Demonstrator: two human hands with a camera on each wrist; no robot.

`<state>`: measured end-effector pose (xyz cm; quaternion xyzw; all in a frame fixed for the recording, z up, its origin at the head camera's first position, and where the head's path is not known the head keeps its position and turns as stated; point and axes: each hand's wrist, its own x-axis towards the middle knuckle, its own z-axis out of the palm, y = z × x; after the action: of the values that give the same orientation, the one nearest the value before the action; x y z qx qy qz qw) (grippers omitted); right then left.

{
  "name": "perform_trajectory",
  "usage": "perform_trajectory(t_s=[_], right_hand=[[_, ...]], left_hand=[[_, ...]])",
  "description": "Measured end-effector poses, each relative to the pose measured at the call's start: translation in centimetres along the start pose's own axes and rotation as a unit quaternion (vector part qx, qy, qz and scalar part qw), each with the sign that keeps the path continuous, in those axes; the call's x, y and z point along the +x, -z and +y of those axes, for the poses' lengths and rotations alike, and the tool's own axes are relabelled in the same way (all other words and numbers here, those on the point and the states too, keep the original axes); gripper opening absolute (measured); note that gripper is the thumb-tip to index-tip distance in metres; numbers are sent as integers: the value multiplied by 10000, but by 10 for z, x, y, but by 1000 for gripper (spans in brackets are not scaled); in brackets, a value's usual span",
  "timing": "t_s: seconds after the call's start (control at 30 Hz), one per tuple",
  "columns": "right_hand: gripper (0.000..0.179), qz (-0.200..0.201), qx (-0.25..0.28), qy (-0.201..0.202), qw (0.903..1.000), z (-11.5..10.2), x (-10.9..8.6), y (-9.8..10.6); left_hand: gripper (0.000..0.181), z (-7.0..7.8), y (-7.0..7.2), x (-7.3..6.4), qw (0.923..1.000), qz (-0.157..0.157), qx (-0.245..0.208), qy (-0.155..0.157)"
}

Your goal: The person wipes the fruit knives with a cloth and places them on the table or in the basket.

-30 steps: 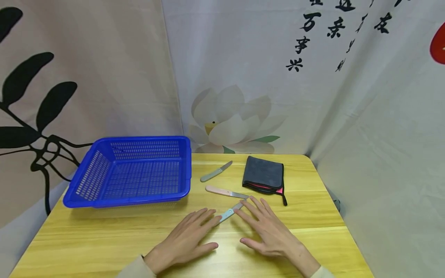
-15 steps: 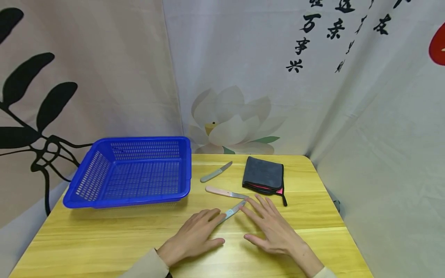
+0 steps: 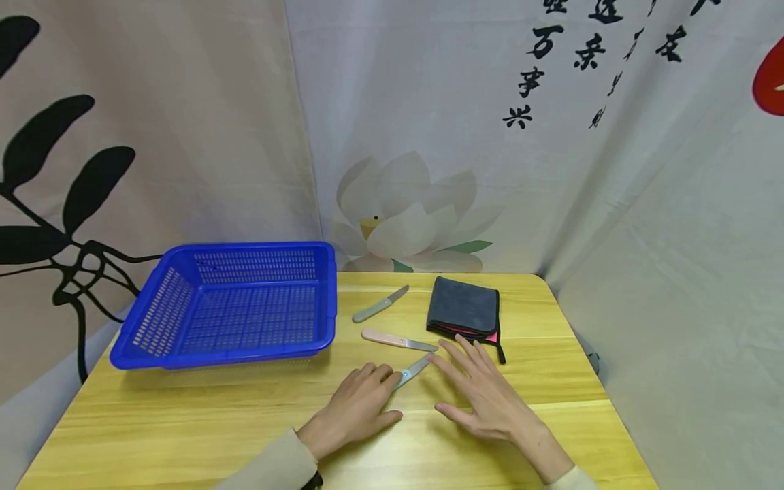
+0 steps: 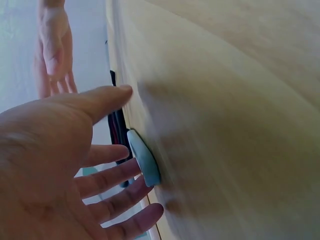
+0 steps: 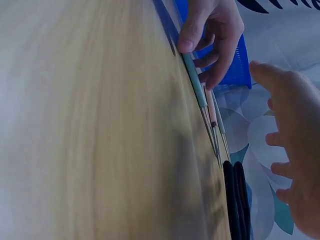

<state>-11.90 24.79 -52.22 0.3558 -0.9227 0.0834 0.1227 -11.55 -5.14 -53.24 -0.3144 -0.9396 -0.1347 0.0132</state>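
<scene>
Pale-blue knife (image 3: pixel 411 372) on bench (image 3: pixel 245 425), between both hands.
I see left hand (image 3: pixel 360 407) relaxed at its handle (image 5: pixel 194 81), contact unclear; right hand (image 3: pixel 486 398) spread wide near the blade (image 3: pixel 419 366).

Left hand (image 5: pixel 220 35) at teal-handled knife (image 5: pixel 194 79); right hand (image 5: pixel 303 142) apart.

- big blue plastic mesh basket (image 3: pixel 331 292), back-left on the yellowish wood-grain counter (image 3: pixel 214 408)
- grey-green-handled knife (image 3: pixel 375 309) just right of it
- pink-handled knife (image 3: pixel 386 337), a bit closer in
- whitish cloth backdrop (image 3: pixel 429 88): pale lotus print (image 3: pixel 407 204), black leaf print (image 3: pixel 99 187), black characters (image 3: pixel 548 30)
</scene>
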Motion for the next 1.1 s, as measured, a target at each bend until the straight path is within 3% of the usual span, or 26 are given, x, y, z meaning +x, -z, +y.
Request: perform_trajectory(t_s=[0.27, 0.6, 1.1], right_hand=[[84, 91, 113, -104, 9998, 13, 7, 2], [83, 31, 273, -334, 9991, 27, 15, 2], [75, -316, 296, -801, 9958, 51, 26, -1]], left_hand=[[38, 3, -6, 7, 9992, 348, 137, -147], [29, 4, -9, 12, 9969, 764, -158, -61], [26, -1, -3, 2, 9961, 593, -624, 216]])
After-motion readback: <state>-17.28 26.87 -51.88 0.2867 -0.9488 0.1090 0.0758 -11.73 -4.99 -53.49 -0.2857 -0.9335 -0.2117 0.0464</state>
